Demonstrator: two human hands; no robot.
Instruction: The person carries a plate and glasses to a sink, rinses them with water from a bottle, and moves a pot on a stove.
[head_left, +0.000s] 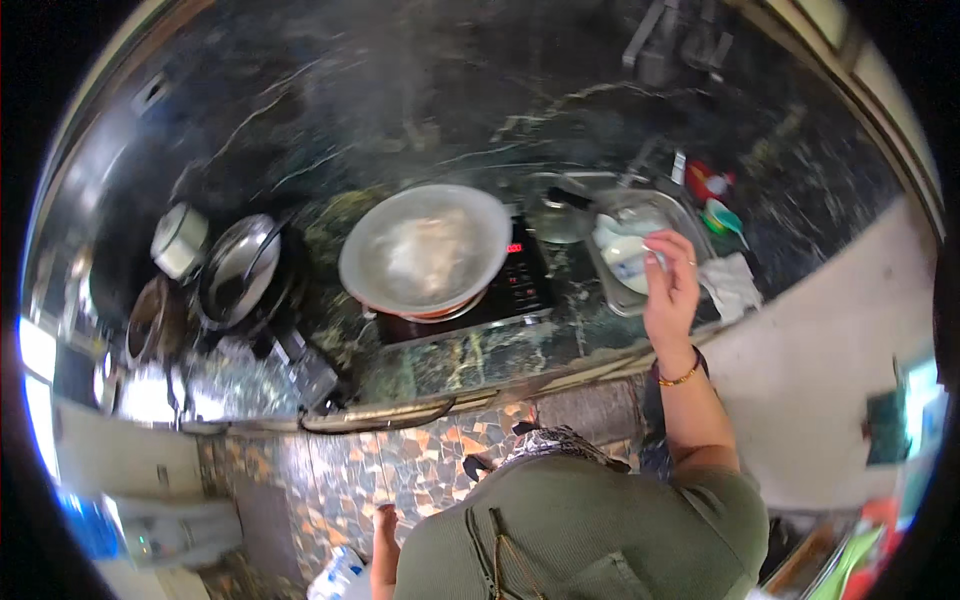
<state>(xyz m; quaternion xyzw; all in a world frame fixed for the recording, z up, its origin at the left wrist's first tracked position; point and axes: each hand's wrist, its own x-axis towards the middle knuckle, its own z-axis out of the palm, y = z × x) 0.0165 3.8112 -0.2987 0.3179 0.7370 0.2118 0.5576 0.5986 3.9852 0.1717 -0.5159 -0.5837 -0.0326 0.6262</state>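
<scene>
My right hand reaches over a metal tray on the right of the counter. Its thumb and fingertips are bunched at the edge of a white packet with blue print. Blur hides whether they grip it. Low at my left side hangs my left hand, seen only in part, its fingers not clear. Before me a wide, pale pan with an orange-red underside stands on a black induction cooktop with lit red digits. Whitish, blurred contents fill its middle, and haze hangs above.
Left of the cooktop are a dark frying pan with a utensil in it, a pale pot and a brown vessel. A glass lid lies beside the tray. A white cloth rests at the counter's right edge.
</scene>
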